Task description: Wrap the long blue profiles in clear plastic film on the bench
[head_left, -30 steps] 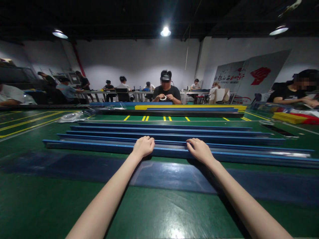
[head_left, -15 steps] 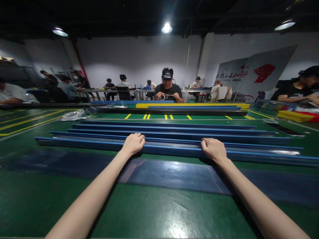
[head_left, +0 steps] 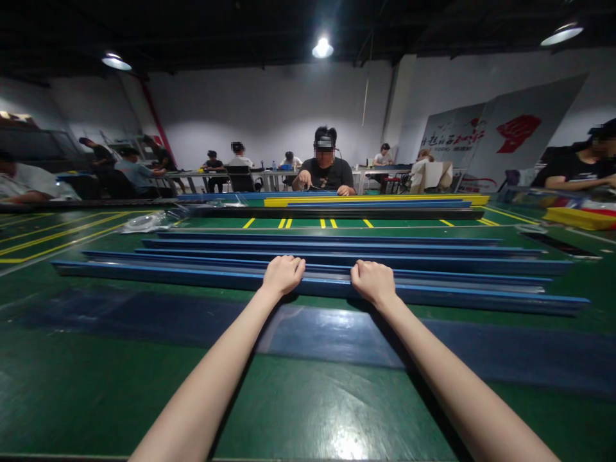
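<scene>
Closest to me lies a long blue trough-like profile (head_left: 168, 276) with raised edges, stretched across the green table. My left hand (head_left: 283, 274) is closed over its edge near the middle, fingers curled into the trough and partly hidden. A short way to the right, my right hand (head_left: 373, 281) grips the same profile, its fingertips out of sight behind the edge. Between my forearms and the profile, a flat, dark bluish see-through strip (head_left: 332, 337) lies on the table. Just beyond my hands rest more blue profiles (head_left: 457, 261), roughly parallel.
Farther back lie a black profile (head_left: 337, 213) and a yellow profile (head_left: 414, 199). A clear plastic bundle (head_left: 144, 222) sits at left; a dark flat phone-like object (head_left: 561, 244) and yellow tray (head_left: 577, 219) are at right. A co-worker (head_left: 327, 173) sits opposite.
My hands have come closer together, the left moving right and the right moving left. The near profile has shifted left, so its right end now shows. The co-worker opposite has lowered their hands.
</scene>
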The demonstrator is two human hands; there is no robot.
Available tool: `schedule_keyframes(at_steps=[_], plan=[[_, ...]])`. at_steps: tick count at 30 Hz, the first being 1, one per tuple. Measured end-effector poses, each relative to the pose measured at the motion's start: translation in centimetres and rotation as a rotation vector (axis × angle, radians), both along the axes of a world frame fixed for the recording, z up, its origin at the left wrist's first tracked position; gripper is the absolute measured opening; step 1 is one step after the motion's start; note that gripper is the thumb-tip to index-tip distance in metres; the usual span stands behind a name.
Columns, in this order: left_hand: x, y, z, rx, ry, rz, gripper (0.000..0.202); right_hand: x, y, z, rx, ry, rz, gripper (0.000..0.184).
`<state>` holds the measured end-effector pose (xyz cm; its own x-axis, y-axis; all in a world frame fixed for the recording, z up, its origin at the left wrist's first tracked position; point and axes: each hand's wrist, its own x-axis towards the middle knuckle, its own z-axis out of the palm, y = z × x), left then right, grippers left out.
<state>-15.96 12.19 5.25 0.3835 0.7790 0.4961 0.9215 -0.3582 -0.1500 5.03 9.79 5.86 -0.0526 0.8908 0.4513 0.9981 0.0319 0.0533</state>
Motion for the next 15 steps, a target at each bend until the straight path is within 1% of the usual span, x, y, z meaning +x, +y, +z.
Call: schedule_keyframes(at_steps=[2,4,7,9,12,15], plan=[[-0.6,0.4,-0.1,0.002,-0.024,0.017,0.042,0.1,0.3,0.1,-0.024,0.001,0.033,0.035],[-1.2,0.7,-0.3,0.031,-0.026,0.011,0.042,0.3,0.7,0.1,-0.022,0.008,0.096,0.032],[-1.8,0.9,-0.7,0.110,-0.026,0.001,0.041,0.7,1.1,0.0,0.052,0.018,0.236,0.025],[-2.0,1.1,-0.9,0.153,-0.038,-0.005,0.040,0.9,1.4,-0.1,0.078,0.008,0.294,0.026],[-2.2,1.3,-1.0,0.165,-0.031,-0.044,0.039,1.1,1.9,-0.1,0.041,-0.004,0.275,0.028],[-2.3,1.6,-0.8,0.154,-0.032,-0.043,0.038,1.3,2.5,-0.2,-0.045,0.017,0.250,0.038]])
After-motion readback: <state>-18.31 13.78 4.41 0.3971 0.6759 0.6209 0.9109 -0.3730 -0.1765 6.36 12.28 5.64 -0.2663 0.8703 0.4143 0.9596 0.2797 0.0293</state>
